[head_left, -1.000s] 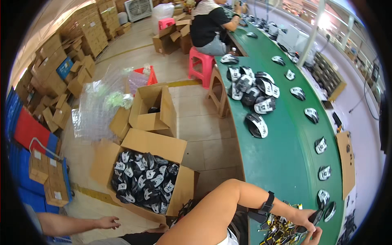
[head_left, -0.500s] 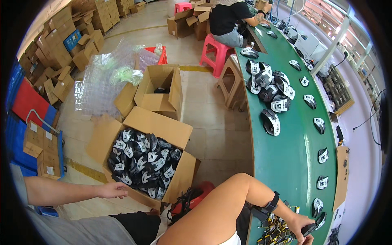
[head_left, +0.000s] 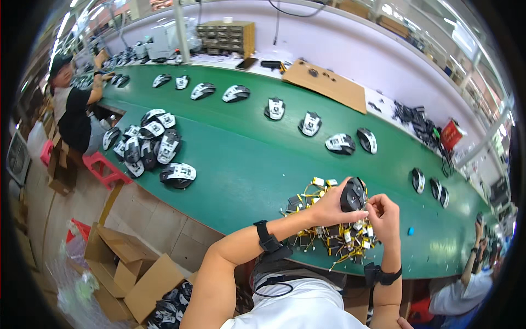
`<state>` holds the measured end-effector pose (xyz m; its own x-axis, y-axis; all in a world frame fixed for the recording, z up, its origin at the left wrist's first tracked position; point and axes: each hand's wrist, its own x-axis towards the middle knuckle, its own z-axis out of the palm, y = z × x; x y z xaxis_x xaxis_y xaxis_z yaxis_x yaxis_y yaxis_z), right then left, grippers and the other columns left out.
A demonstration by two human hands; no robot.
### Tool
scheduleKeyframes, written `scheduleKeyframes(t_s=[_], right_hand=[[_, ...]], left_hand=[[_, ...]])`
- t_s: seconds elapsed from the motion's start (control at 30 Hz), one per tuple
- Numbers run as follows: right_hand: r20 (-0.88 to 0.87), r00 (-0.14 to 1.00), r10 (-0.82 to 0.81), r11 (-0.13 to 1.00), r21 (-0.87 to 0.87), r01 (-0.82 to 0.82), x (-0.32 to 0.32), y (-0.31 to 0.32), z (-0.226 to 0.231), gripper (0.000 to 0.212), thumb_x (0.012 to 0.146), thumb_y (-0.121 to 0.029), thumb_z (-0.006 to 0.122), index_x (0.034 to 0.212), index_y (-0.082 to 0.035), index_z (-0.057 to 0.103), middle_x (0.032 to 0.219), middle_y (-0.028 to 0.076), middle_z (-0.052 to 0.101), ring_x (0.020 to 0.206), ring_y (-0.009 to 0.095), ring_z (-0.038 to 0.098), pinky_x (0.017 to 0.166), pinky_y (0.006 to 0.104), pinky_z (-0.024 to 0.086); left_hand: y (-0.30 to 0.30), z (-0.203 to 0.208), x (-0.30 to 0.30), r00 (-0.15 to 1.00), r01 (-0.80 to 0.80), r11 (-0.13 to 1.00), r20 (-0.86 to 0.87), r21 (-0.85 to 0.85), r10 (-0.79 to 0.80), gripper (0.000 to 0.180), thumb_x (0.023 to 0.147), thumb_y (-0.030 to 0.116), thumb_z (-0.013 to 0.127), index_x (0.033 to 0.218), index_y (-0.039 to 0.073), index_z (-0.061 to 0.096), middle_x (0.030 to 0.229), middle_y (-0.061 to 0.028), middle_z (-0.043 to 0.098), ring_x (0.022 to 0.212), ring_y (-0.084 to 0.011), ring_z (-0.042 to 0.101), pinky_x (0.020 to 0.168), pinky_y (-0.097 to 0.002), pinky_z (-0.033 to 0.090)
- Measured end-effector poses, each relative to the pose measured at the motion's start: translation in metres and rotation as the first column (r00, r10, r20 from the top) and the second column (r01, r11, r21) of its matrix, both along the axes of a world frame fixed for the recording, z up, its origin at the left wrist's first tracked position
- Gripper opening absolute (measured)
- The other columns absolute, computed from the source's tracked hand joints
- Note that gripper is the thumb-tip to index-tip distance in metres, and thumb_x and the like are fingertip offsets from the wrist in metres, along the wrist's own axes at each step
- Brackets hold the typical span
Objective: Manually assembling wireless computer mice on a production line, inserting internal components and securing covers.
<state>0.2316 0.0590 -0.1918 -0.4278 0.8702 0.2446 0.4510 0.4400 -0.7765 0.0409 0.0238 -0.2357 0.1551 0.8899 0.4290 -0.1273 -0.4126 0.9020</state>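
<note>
My left hand [head_left: 330, 209] is wrapped round a black computer mouse [head_left: 355, 193] and holds it up above the near part of the green bench. Close against the mouse's right side, my right hand [head_left: 385, 215] has its fingertips pinched together; what they hold is too small to make out. Below both hands lies a loose pile of small wired battery packs [head_left: 334, 239], dark and silvery with yellow tape and white connectors. Beyond the pile, a white-and-black mouse [head_left: 341, 143] and another mouse [head_left: 367, 141] lie side by side.
More mice stand in a row along the green bench [head_left: 241, 181]. A heap of mice [head_left: 145, 140] sits at its left. Behind are a cardboard sheet [head_left: 326, 85] and a drawer cabinet [head_left: 227, 38]. Open cartons [head_left: 123, 268] stand lower left. Co-workers sit at both ends; another person's hand shows at the bottom.
The view has swung from the floor cartons to the bench. My left hand still holds the mouse, now raised over the battery pile, and my right hand has come fully into sight.
</note>
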Motion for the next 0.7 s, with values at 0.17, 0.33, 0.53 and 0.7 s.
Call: scheduleKeyframes(t_s=[0.17,0.33,0.53,0.7], right_hand=[[-0.151,0.988,-0.037,0.971,-0.238,0.0,0.034,-0.022,-0.008,0.007,0.085,-0.003,0.063,0.087,0.002,0.057,0.072,-0.003,0.055,0.062,0.001,0.046,0.054,0.0165,0.036],[-0.326,0.924,-0.202,0.973,-0.171,0.153,0.029,-0.06,-0.012,0.006,0.087,-0.003,0.062,0.089,0.001,0.057,0.077,-0.002,0.055,0.067,0.003,0.047,0.057,0.017,0.036],[-0.27,0.936,-0.225,0.899,0.312,0.306,-0.016,-0.033,-0.005,0.008,0.082,-0.002,0.067,0.087,0.0,0.062,0.1,0.009,0.054,0.081,0.012,0.054,0.063,0.0219,0.043],[-0.243,0.948,-0.207,0.877,0.383,0.29,-0.04,-0.028,0.003,0.01,0.081,0.0,0.066,0.091,-0.001,0.066,0.1,0.008,0.057,0.084,0.014,0.057,0.064,0.0243,0.045]], left_hand=[[-0.001,-0.006,0.008,0.999,-0.038,0.993,0.009,0.108,0.037,0.065,0.073,0.034,0.08,0.115,-0.001,0.043,0.085,-0.0085,0.064,0.073,-0.0137,0.061,0.072,-0.0286,0.05],[-0.01,-0.004,0.009,0.958,0.25,0.967,0.152,-0.041,-0.242,0.073,0.075,0.03,0.077,0.129,0.0,0.038,0.104,-0.0064,0.06,0.096,-0.0131,0.058,0.086,-0.0298,0.046],[-0.021,-0.001,0.008,0.833,0.48,0.875,0.345,-0.066,-0.431,0.065,0.08,0.032,0.07,0.132,0.005,0.042,0.114,-0.0057,0.054,0.106,-0.0144,0.052,0.093,-0.032,0.043],[-0.024,0.012,0.008,0.693,0.471,0.864,0.681,-0.18,-0.236,0.045,0.083,0.035,0.065,0.114,0.005,0.051,0.1,-0.0032,0.057,0.091,-0.0116,0.057,0.08,-0.0286,0.048]])
